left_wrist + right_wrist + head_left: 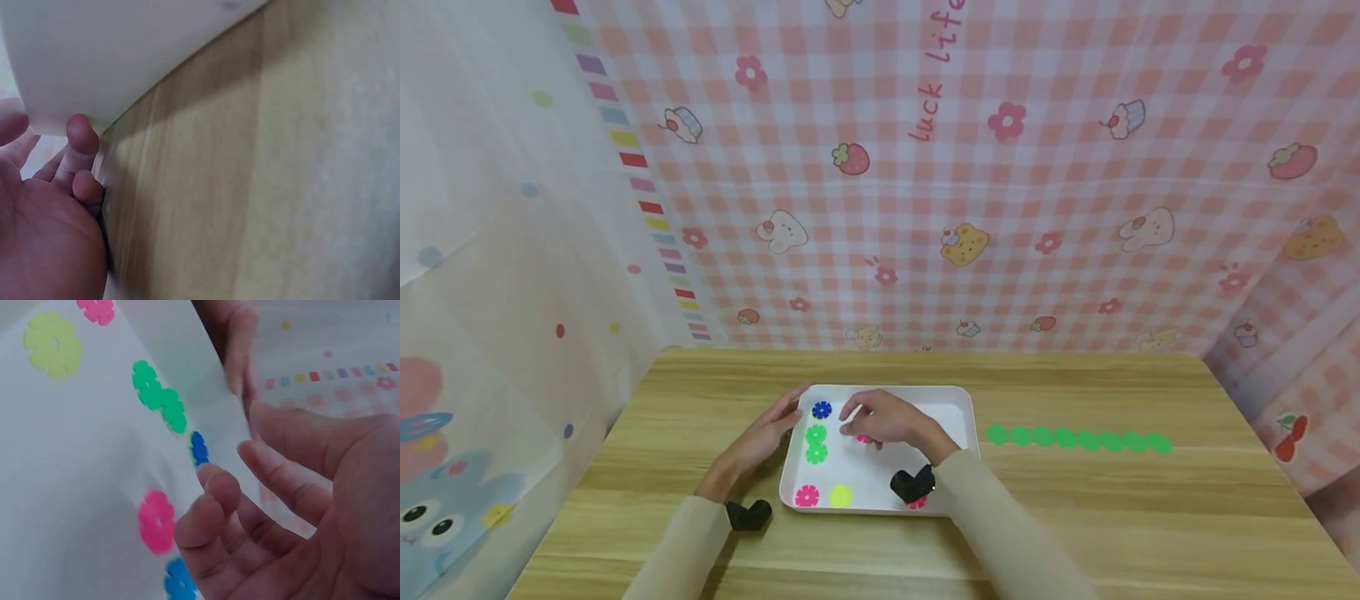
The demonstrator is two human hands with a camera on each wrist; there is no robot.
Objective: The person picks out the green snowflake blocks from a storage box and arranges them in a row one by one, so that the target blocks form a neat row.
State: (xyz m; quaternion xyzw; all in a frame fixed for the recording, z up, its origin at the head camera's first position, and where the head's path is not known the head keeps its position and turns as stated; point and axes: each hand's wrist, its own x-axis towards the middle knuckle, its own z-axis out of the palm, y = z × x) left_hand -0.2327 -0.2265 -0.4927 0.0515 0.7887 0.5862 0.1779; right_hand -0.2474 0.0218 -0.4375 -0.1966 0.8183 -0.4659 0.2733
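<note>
A white tray sits on the table, with my left hand gripping its left edge near the far corner. In the left wrist view, bent fingertips touch the tray's outer wall. Over the tray hovers my right hand, fingers loosely bent and nothing between them. Near it lie a dark blue snowflake disc, green snowflake discs and a pink snowflake disc. A lighter blue snowflake disc shows partly behind the right fingers in the right wrist view.
Along the tray's near side are another pink disc, a yellow disc and a partly hidden pink disc. A row of several green discs stretches across the wooden table to the tray's right. Patterned cloth hangs behind.
</note>
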